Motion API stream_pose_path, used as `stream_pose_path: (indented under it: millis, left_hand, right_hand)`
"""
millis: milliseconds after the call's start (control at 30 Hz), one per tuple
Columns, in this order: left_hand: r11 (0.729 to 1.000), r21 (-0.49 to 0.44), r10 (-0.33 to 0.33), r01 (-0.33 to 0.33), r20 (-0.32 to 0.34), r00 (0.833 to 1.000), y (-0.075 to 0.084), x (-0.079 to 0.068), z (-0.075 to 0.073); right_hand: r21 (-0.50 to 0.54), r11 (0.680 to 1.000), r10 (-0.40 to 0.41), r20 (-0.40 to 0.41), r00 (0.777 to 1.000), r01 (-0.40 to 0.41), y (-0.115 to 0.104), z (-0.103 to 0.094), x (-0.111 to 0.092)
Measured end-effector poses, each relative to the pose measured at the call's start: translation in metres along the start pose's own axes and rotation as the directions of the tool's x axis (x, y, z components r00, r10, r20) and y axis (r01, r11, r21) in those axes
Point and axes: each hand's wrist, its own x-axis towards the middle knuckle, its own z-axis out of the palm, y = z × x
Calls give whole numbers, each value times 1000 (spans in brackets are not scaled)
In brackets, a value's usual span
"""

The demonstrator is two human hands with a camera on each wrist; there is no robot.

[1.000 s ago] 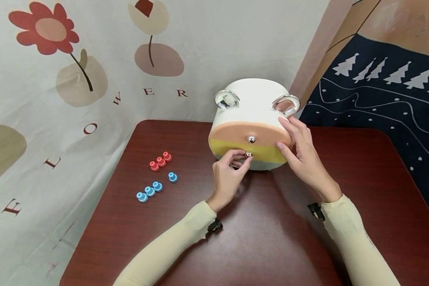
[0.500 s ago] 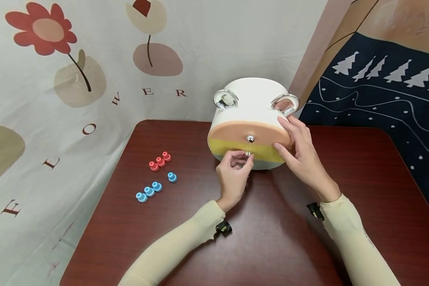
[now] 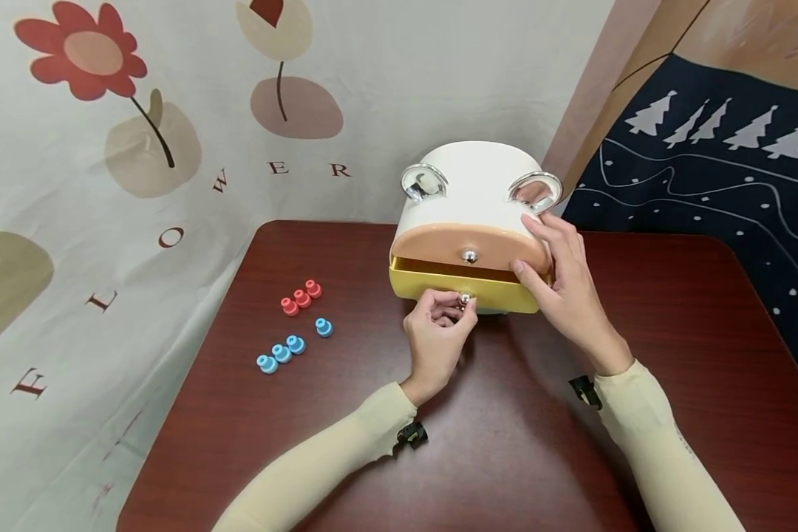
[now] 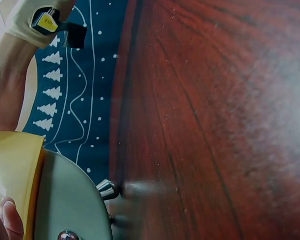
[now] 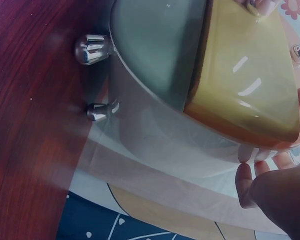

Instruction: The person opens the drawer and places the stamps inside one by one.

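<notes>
A small rounded drawer cabinet (image 3: 479,174) with a white body and two silver ear-shaped loops stands at the back of the table. Its yellow middle drawer (image 3: 422,284) is pulled partly out, showing a dark gap behind the front panel. Thumb and fingers of my left hand (image 3: 435,347) pinch the silver knob (image 3: 465,298) of that drawer. My right hand (image 3: 572,295) holds the cabinet's right side, thumb at the front edge and fingers along the side below the right loop. The peach top drawer (image 3: 425,242) and the grey-green bottom drawer (image 5: 154,50) are closed.
Left of the cabinet, three red pegs (image 3: 302,298) lie in a row on the dark red table (image 3: 505,458). Several blue pegs (image 3: 281,353) lie nearer the front. A printed cloth (image 3: 372,66) hangs behind, and a navy one with trees (image 3: 691,162) on the right.
The yellow drawer, flush with the cabinet before, has slid out toward me with my left hand on its knob. My right hand has stayed on the cabinet's side.
</notes>
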Motion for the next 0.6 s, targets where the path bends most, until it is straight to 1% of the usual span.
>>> stream_pose_path:
  millis: [267,400,600]
  left_hand:
    - [1000,26,-13,13,21,1000,8,-11,-6]
    - [999,38,8,-9,26,1000,11,-18,-10]
    - [998,46,42,-44,53,998,18,-29,-17]
  right_hand:
    - [41,999,28,-23,999,-27,-3,-1,0]
    - [55,998,30,-28,999,-28,-5,-1,1]
    - [74,996,46,-10,999,-45,-8,-5,3]
